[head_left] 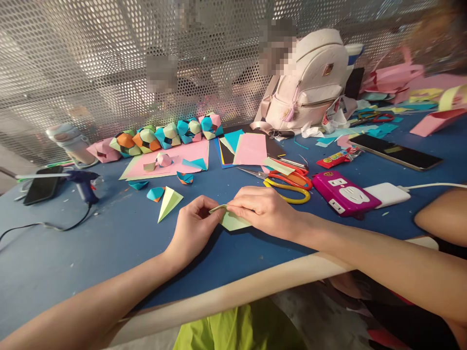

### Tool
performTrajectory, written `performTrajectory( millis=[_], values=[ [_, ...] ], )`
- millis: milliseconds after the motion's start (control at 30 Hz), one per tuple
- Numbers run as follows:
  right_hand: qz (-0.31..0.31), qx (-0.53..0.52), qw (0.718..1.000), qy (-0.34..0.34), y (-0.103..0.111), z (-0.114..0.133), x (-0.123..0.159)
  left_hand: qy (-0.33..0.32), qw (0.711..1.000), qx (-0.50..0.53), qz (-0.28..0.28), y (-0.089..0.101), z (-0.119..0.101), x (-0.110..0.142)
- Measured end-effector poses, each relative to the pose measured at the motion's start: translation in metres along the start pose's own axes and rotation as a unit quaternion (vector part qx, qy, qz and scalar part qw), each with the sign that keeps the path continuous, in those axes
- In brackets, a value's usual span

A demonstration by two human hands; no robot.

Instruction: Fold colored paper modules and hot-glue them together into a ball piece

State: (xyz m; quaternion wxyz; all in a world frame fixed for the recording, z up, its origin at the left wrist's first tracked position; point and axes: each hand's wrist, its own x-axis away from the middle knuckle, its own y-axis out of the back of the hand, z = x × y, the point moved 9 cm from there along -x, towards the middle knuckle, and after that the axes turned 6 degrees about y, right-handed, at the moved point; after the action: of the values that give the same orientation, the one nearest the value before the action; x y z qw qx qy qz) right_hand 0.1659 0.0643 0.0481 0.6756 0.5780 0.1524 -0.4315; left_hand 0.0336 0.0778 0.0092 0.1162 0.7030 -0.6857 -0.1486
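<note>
A small piece of pale green paper [235, 222] with folded edges is held just over the blue table, close to its front edge. My left hand [195, 223] pinches its left corner between thumb and fingers. On the upper edge, the fingertips of my right hand [260, 210] press together, covering part of the paper. Left of my hands lies a folded light green paper piece [169, 204], pointed at its lower end. Behind it are small blue and orange folded pieces [155, 194]. Scissors with orange and yellow handles [292, 182] lie just beyond my right hand.
Several folded paper balls [168, 136] line the table's back by a perforated metal screen [219, 58]. A glue gun [84, 184] and bottle [71, 143] stand left. Rightward are a backpack [310, 80], purple power strip [345, 192], phone [396, 151] and paper scraps. Another person's arm [443, 216] rests at right.
</note>
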Motion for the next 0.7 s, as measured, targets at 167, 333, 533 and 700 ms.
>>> performTrajectory(
  millis=[167,333,533,700],
  values=[
    [-0.013,0.003,1.0,0.003,0.002,-0.002,-0.001,0.003,1.0,0.018,0.001,0.001,0.001,-0.001],
    [-0.052,0.008,0.998,0.021,0.01,0.002,-0.002,0.026,0.998,0.053,-0.013,0.004,0.005,-0.003],
    [-0.074,-0.028,0.996,-0.046,0.019,-0.004,-0.003,0.041,0.992,0.114,-0.016,0.005,0.008,-0.004],
    [0.015,-0.132,0.958,-0.253,-0.007,-0.03,0.005,0.073,0.97,0.23,-0.018,0.007,0.016,-0.009]
  ],
)
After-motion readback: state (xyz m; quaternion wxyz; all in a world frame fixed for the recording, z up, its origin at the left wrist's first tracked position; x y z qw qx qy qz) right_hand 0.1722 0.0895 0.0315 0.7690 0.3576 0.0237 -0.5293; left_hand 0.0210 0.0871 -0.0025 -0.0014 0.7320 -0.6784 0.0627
